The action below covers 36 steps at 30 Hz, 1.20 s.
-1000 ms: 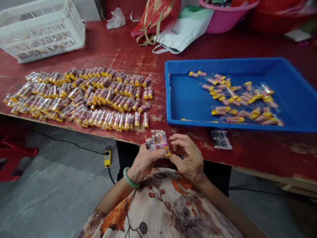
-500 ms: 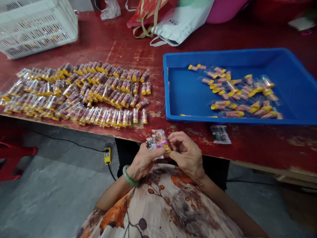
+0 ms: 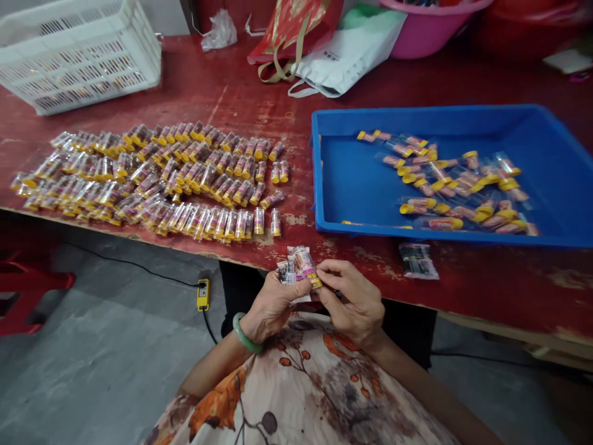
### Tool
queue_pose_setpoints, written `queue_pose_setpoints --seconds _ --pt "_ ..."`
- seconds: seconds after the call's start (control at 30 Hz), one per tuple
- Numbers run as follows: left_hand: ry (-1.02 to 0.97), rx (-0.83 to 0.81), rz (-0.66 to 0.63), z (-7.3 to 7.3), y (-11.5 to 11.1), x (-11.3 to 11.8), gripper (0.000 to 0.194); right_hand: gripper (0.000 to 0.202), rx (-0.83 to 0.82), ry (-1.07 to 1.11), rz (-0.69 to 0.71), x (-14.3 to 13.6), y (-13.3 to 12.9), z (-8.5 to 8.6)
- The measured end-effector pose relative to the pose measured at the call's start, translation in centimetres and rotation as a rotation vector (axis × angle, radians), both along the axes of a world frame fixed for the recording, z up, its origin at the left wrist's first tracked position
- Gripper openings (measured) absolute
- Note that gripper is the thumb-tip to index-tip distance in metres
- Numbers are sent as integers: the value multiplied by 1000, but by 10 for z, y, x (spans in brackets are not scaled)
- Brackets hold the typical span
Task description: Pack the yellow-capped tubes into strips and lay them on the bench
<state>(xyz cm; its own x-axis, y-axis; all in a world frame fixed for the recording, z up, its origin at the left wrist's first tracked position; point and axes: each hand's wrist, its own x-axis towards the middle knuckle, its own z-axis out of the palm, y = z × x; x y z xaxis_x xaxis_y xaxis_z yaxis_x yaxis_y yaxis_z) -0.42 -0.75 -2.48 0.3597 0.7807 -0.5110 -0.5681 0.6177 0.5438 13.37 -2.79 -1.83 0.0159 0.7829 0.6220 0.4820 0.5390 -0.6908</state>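
Observation:
Several small printed packets [image 3: 303, 262], with pink and yellow bands, are fanned in my left hand [image 3: 273, 303], the thumb pressed across their front. My right hand [image 3: 354, 300] pinches the right edge of the front packet between thumb and fingers, its other fingers curled. Both hands are just off the table's front edge. To the left on the table lie rows of clear tubes with yellow caps [image 3: 204, 167]. On the right, a blue tray [image 3: 343, 179] holds more yellow-capped tubes [image 3: 456, 176] with pink contents. A dark packet bundle [image 3: 418, 261] lies in front of the tray.
A white slatted crate [image 3: 88, 62] stands at the back left of the red table [image 3: 194, 80]. Behind lie a red bag [image 3: 296, 31], a white bag [image 3: 345, 62] and a pink basin [image 3: 430, 31]. A yellow power socket [image 3: 202, 295] with cables is on the floor.
The view has shifted slightly, so the table's things appear lower and further right. My right fingers have closed in onto the front packet's edge; my left hand keeps its hold.

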Motion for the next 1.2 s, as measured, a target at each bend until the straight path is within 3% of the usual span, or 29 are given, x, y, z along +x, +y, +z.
queue_pose_setpoints --seconds 0.3,0.43,0.53,0.67,0.83,0.93,1.03,1.2 --pt "38 -5 64 -3 4 -9 36 32 15 -57 93 -3 10 -13" --pt "171 109 52 -7 10 -22 30 24 -330 14 231 1 25 -4" --pt "274 233 -19 -14 13 -28 26 25 -641 169 166 -7 40 0" --pt "263 272 -11 -24 17 -29 27 33 -805 336 63 -25 56 -1" --pt "173 133 152 -30 26 -33 35 41 -815 563 34 -38 81 -6" --pt "176 48 279 -30 28 -40 35 37 -707 336 -176 -46 107 -19" --pt "211 17 325 -31 26 -49 36 31 -605 88 -369 -51 130 -36" --pt "311 35 466 -37 21 -62 36 24 -639 0 -351 -45 146 -56"
